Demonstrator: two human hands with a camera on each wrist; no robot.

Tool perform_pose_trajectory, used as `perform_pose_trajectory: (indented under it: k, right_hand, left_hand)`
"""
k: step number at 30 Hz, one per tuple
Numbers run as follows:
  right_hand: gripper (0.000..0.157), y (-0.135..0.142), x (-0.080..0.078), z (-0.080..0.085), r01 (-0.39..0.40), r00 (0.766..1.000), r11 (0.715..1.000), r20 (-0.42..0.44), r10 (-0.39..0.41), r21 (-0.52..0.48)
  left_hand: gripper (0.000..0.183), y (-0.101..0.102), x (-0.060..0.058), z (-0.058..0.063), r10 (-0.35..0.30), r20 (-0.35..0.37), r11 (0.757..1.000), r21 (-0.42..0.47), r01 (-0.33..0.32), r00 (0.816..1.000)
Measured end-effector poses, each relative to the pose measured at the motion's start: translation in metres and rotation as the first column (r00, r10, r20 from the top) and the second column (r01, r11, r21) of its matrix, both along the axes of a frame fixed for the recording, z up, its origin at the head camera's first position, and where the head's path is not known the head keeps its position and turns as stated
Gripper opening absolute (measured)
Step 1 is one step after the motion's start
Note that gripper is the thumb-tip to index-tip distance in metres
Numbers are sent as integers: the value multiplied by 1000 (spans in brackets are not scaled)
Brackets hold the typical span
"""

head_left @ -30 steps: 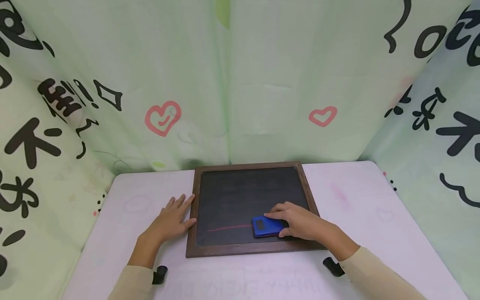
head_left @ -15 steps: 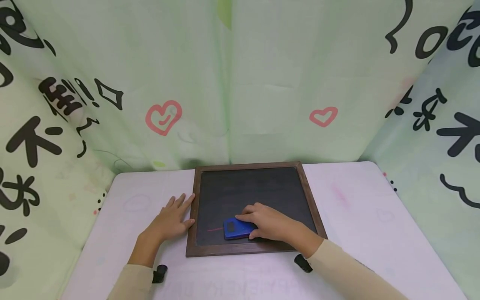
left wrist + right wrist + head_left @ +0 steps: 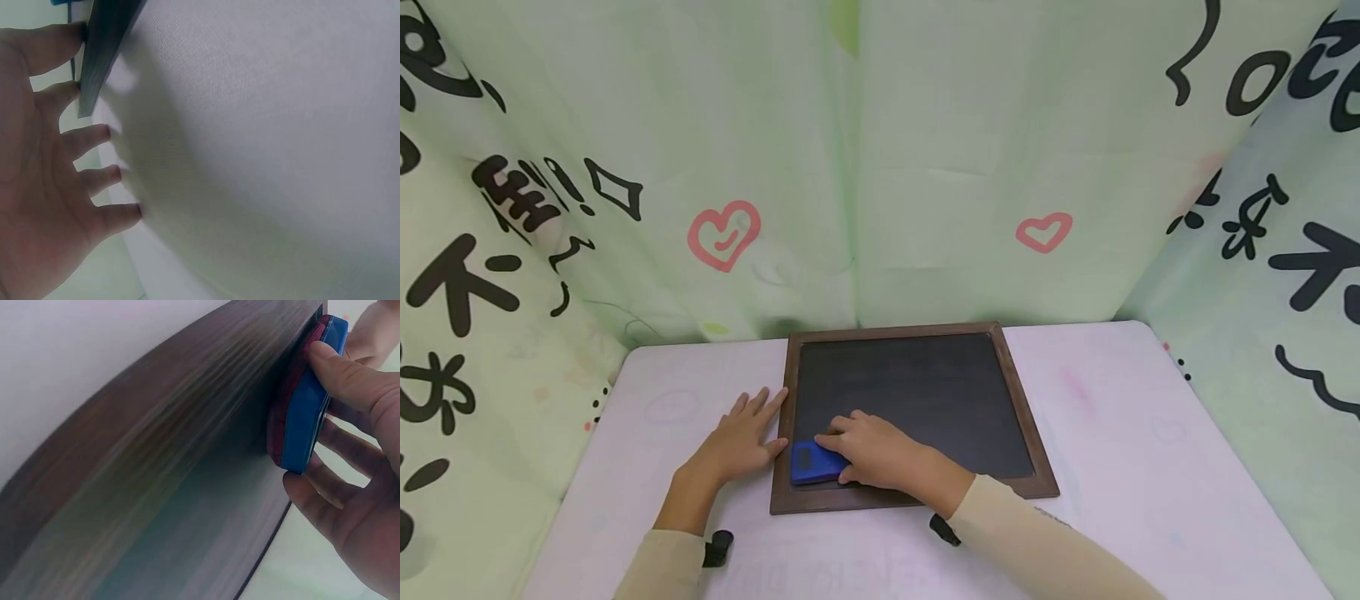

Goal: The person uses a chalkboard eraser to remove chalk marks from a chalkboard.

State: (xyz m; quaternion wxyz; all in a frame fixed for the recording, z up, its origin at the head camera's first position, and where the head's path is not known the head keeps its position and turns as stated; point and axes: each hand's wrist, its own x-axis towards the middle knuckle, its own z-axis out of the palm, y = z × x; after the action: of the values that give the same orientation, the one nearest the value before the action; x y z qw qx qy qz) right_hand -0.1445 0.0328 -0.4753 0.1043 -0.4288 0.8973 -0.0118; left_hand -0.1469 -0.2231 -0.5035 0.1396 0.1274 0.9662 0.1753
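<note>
A small blackboard (image 3: 917, 392) in a brown wooden frame lies on the table. My right hand (image 3: 880, 454) grips a blue board eraser (image 3: 814, 463) at the board's lower left corner. In the right wrist view the thumb and fingers clasp the eraser's blue body (image 3: 306, 415), and its dark red felt (image 3: 284, 412) faces the board. Fingers spread, my left hand (image 3: 733, 442) rests at the frame's left side. From the left wrist, its thumb (image 3: 53, 47) and index fingertip touch the frame edge (image 3: 103, 59), while the other fingertips are at the tabletop.
The white table (image 3: 1112, 400) reaches around the board on all sides. A pale green curtain (image 3: 940, 167) with black characters and pink hearts hangs behind and at both sides. Black straps (image 3: 718, 548) sit at both wrists.
My right hand has slid the eraser leftward across the lower board to its left frame. The pink chalk line seen earlier no longer shows. My left hand has stayed put.
</note>
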Motion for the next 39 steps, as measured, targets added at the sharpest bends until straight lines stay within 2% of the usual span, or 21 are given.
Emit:
perform_pose_trajectory:
  k: [8, 19, 29, 39]
  right_hand:
    - [62, -10, 1, 3, 18, 1000, 1000, -7, -17, 20]
    - [62, 1, -1, 3, 56, 998, 998, 24, -55, -8]
    - [62, 43, -7, 3, 110, 991, 992, 77, -106, -63]
    - [62, 105, -4, -1, 213, 972, 968, 132, -195, -134]
  left_hand:
    - [76, -3, -1, -1, 8, -3, 1000, -6, -8, 1000]
    - [76, -1, -2, -3, 9, -1, 1000, -8, -9, 1000]
    - [76, -3, -2, -4, 0, -22, 1000, 0, 0, 1000]
    - [75, -3, -1, -7, 1, -18, 1000, 10, -1, 1000]
